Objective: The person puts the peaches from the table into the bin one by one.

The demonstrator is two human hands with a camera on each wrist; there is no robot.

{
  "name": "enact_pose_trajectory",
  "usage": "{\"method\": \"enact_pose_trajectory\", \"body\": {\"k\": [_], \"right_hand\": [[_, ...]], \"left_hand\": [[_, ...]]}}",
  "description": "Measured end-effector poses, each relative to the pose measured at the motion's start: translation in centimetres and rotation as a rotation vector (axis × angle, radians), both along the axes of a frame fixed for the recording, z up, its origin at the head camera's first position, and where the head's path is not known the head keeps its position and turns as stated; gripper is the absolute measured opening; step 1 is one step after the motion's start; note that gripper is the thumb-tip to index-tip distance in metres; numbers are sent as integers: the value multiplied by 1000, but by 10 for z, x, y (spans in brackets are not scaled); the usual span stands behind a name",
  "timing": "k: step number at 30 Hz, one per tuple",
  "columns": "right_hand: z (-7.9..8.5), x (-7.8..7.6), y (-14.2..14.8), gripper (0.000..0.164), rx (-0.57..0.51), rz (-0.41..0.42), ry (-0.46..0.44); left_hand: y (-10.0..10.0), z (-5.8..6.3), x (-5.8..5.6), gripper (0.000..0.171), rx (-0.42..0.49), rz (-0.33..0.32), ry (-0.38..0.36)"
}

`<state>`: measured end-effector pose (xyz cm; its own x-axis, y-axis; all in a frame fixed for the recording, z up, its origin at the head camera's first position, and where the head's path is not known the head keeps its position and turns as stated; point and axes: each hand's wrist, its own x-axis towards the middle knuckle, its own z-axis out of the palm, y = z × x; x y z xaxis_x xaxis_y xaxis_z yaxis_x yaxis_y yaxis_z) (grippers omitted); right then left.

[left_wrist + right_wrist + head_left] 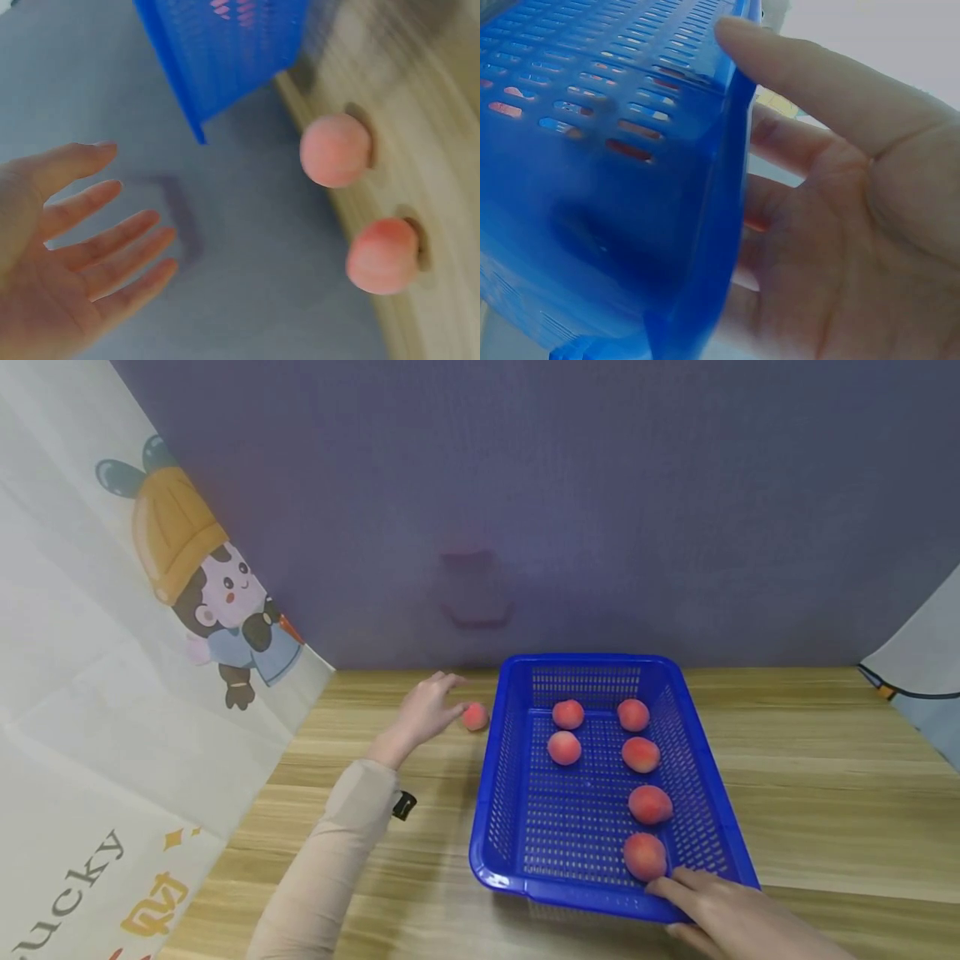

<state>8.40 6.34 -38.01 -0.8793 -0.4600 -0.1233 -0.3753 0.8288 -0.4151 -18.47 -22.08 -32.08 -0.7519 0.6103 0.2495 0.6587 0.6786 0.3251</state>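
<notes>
A blue plastic basket (pixel 611 906) with slotted walls stands on the wooden table, holding several pink-red peaches (pixel 641 754) in two rows. My right hand (pixel 731 906) grips its rim at the near right corner; in the right wrist view the thumb lies on one side of the rim and the fingers (pixel 772 142) on the other. Left of the basket, my left hand (pixel 427 710) reaches over the table with its fingers spread and nothing held. Beside it lies a peach (pixel 474 717). Two peaches, one paler (pixel 336 150) and one redder (pixel 383 256), show in the left wrist view.
A dark grey-blue panel (pixel 480 510) rises behind the table (pixel 825 793). On the left hangs a white sheet (pixel 82 677) printed with a cartoon figure and lettering. At the far right, a black cord (pixel 926 695) runs along a pale cloth.
</notes>
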Motion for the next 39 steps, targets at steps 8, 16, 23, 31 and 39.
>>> {"method": "enact_pose_trajectory", "body": {"k": [8,16,23,31,39], "right_hand": [[4,-1,-1,32,-1,0,-13],[7,0,-2,31,5,-2,-21],[5,0,-2,31,9,14,12],[5,1,-2,29,12,19,33],[6,0,-3,29,3,16,20]], "left_hand": [[-14,-14,-15,41,-25,33,-37],[-19,-26,-26,42,-88,61,-76],[-23,-36,-33,42,-118,90,-127],[-25,-52,-45,44,-156,132,-161],[-24,-63,-52,48,-176,169,-180]]}}
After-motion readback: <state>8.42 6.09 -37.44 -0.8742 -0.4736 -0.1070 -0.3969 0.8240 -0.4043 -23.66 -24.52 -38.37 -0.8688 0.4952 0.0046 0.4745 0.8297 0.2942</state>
